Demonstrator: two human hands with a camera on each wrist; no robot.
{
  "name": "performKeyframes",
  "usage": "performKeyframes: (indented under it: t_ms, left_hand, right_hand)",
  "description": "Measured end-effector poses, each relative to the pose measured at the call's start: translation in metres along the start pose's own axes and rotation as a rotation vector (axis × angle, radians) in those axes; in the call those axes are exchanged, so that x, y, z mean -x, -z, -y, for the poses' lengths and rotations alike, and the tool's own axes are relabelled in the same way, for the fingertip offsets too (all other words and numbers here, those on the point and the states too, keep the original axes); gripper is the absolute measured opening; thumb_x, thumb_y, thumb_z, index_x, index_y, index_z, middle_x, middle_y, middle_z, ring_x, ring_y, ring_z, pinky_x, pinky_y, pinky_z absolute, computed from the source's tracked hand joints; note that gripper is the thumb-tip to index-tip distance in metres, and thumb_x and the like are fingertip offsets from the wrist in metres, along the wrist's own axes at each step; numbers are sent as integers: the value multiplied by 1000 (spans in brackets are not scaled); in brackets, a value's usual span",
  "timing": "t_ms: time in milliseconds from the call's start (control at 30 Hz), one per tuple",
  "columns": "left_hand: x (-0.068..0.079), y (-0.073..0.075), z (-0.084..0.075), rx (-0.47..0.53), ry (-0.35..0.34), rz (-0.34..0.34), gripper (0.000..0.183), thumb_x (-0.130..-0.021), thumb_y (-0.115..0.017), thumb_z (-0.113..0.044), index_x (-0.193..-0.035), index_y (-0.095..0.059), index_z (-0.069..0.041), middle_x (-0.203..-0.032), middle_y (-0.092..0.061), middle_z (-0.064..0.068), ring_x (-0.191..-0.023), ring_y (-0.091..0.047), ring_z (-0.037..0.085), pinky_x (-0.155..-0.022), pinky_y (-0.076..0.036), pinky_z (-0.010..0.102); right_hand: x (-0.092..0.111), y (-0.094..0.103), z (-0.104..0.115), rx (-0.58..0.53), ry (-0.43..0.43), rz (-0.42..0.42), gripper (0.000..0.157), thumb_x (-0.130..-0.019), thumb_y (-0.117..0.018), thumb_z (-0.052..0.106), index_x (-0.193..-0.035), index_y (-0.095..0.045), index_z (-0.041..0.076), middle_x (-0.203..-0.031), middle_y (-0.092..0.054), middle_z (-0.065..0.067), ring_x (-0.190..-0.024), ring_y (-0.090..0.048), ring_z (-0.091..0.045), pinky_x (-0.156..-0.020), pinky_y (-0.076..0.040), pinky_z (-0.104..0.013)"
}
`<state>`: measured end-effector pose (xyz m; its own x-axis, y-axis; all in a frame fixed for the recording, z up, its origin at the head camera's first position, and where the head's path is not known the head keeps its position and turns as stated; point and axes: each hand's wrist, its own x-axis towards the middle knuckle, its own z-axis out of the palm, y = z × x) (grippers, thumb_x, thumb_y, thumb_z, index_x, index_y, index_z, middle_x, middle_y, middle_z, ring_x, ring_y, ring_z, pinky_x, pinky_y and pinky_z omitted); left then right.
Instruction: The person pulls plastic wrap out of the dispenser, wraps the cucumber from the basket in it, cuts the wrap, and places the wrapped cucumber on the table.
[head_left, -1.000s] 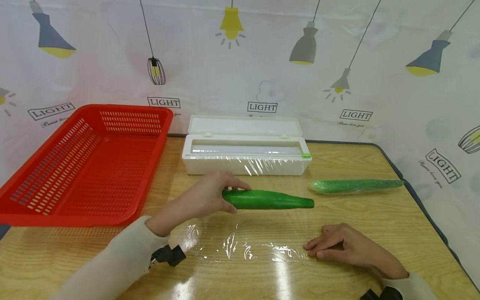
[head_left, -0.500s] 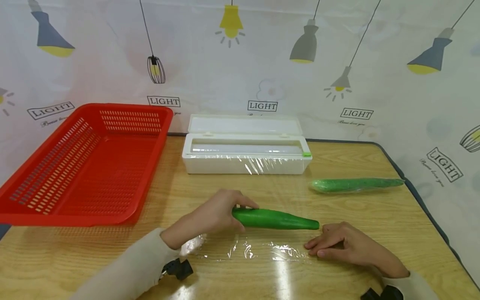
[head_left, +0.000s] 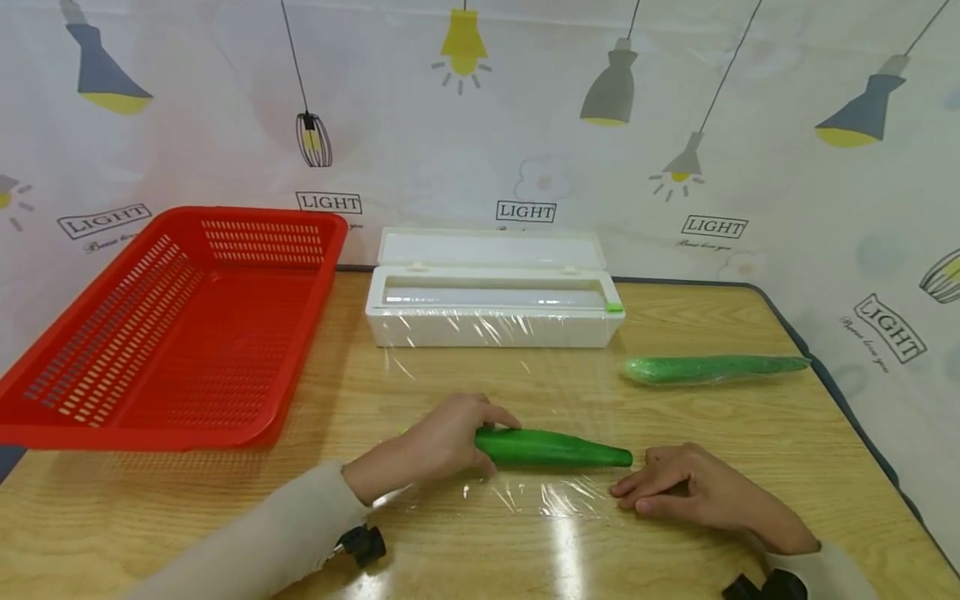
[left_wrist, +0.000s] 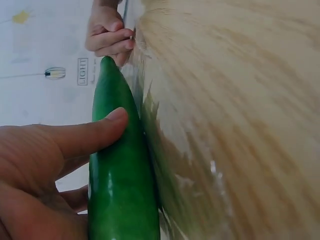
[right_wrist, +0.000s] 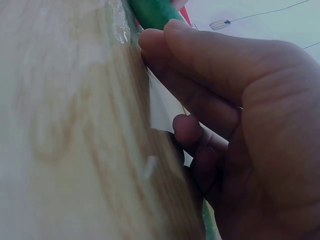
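Observation:
My left hand (head_left: 450, 437) grips the thick end of a smooth green cucumber (head_left: 555, 448), thumb on the near side and fingers over the far side. The cucumber lies level, low over a sheet of clear cling film (head_left: 558, 498) spread on the table. In the left wrist view the thumb (left_wrist: 102, 132) presses along the cucumber's side, and its narrow tip points at the other hand. My right hand (head_left: 697, 492) rests on the table and pinches the film's near right corner between thumb and fingertips, just beside the cucumber's tip.
A white cling film dispenser (head_left: 491, 329) with its lid raised stands behind, film running from it toward me. To the right lies a wrapped cucumber (head_left: 712, 369). A red perforated basket (head_left: 300, 367) stands at the left. A printed curtain (head_left: 420, 108) closes off the back.
My left hand has brought the cucumber toward me and down onto the near part of the film. The right hand has stayed at the film's corner.

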<state>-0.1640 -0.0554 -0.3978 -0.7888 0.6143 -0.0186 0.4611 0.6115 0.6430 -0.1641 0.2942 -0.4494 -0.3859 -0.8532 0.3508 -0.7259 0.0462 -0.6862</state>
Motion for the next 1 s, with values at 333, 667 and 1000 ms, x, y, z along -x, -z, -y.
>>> performKeyframes:
  t_ms: [333, 667, 1000]
  left_hand:
    - [5, -3, 1, -82, -14, -13, 54, -71, -84, -15, -121, -65, -14, -97, -57, 3, -87, -53, 18, -76, -45, 32]
    - [12, 3, 0, -139, -49, -29, 56, -70, -85, -23, -122, -65, -16, -100, -57, 2, -88, -51, 15, -77, -46, 31]
    - [36, 22, 7, -53, -83, -162, 47, -75, -83, -18, -119, -66, -14, -108, -59, 2, -99, -53, 20, -83, -46, 39]
  right_hand:
    - [1, -1, -2, -18, 2, 0, 34, -77, -71, -10, -106, -74, 8, -104, -71, -8, -71, -48, 1, -57, -36, -13]
    - [1, -1, 0, -15, -20, 2, 33, -78, -71, -9, -106, -74, 8, -105, -71, -7, -70, -46, 2, -56, -36, -14]
    - [1, -1, 1, 19, -19, 2, 33, -78, -72, -7, -107, -74, 9, -105, -71, -5, -68, -43, 1, -56, -35, -14]
